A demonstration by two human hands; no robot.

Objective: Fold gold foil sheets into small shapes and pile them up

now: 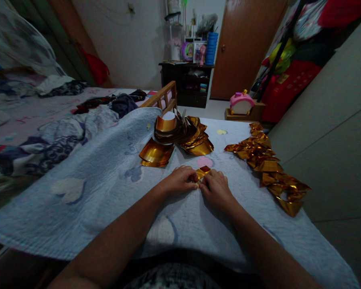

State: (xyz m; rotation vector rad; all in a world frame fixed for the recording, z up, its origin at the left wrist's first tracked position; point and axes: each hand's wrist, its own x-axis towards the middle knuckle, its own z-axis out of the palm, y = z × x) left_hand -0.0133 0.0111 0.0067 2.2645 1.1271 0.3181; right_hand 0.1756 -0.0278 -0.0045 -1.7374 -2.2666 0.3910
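A small piece of gold foil paper lies between my two hands, low over the blue cloth. My left hand pinches its left side, fingers closed. From the right, my right hand grips the other side, with its thumb and fingertips close to those of the left. Part of the paper is covered by my fingers. Just beyond my hands stands a fanned, curled stack of gold foil sheets. Off to the right is a row of folded gold foil pieces, heaped along the cloth's edge.
The blue cloth with heart patterns covers the surface before me. A bed with clothes lies to the left, behind a wooden rail. A pale cabinet flanks the right side. A pink toy case sits past the far edge.
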